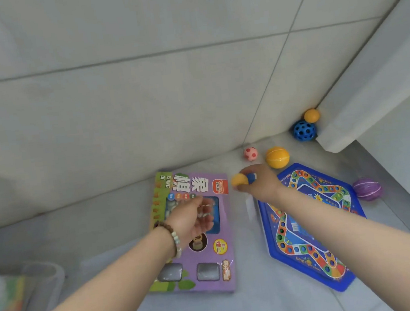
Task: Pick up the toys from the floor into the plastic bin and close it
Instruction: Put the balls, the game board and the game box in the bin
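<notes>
My right hand (259, 182) grips a small yellow ball (239, 180) and a small blue ball (251, 178) above the floor, between the purple game box (211, 258) and the blue hexagonal game board (311, 227). My left hand (193, 216) hovers over the purple box with relaxed fingers and holds nothing. On the floor beyond lie a pink soccer ball (250, 153), a yellow-orange ball (277, 157), a blue holed ball (304, 130), a small orange ball (311, 115) and a purple ball (367, 189). The clear plastic bin (41, 279) with colourful toys inside sits at the lower left.
A tiled wall (140, 98) rises just behind the toys. A white panel (371, 88) juts out at the right, with the blue holed and orange balls tucked in the corner beside it.
</notes>
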